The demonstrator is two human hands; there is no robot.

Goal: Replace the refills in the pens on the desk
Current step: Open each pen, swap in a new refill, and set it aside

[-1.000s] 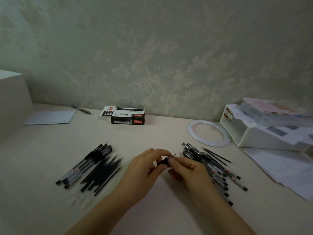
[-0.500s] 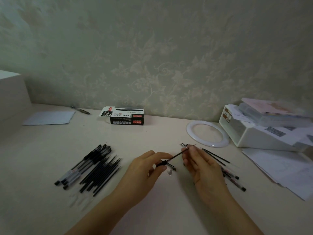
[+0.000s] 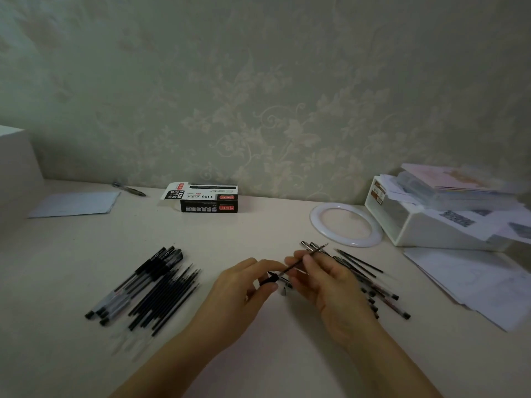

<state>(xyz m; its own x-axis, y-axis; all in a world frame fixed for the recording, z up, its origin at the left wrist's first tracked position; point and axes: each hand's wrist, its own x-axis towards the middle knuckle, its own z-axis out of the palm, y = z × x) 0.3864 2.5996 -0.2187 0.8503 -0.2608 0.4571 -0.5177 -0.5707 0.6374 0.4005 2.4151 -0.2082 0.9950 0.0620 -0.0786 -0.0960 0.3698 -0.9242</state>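
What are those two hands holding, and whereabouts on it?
The right hand pinches a thin dark refill around its middle; the left hand grips the black pen body it sticks out of.

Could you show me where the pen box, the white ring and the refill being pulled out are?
pen box [image 3: 209, 204]: head view, front face.
white ring [image 3: 374, 235]: head view, right rim.
refill [image 3: 298, 262]: head view, mid-shaft.

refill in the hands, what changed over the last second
The right hand has drawn the refill out of the pen barrel, up and to the right. The left hand still grips the barrel. Both pen piles and the box stayed put.
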